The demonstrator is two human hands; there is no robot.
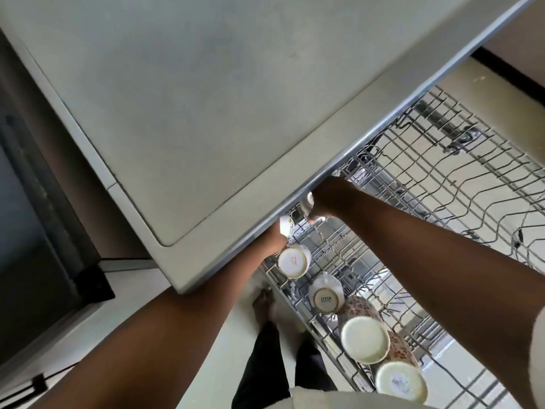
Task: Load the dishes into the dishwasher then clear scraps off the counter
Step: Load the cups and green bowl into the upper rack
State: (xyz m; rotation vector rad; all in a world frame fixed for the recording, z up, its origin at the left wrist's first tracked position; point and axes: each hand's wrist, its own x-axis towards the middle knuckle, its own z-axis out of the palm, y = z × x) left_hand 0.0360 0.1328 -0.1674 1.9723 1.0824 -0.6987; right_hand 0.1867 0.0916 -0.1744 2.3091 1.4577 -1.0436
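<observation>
Your pulled-out wire dishwasher rack point(442, 184) holds a row of upturned cups along its left edge: two cream-based patterned cups point(365, 339) nearest you, then a stamped white cup point(326, 299), a plain white cup point(293, 260), and two more cups point(285, 225) half hidden under the counter point(206, 113) edge.

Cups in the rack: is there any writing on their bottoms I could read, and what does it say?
"SISTA", seen upside down: dark base of the second cup.
Red mark: base of the first cup, too blurred to read.
Grey print: base of the nearest cup, too blurred to read.
Plain base, no text: the third cup.
Nothing else readable.
</observation>
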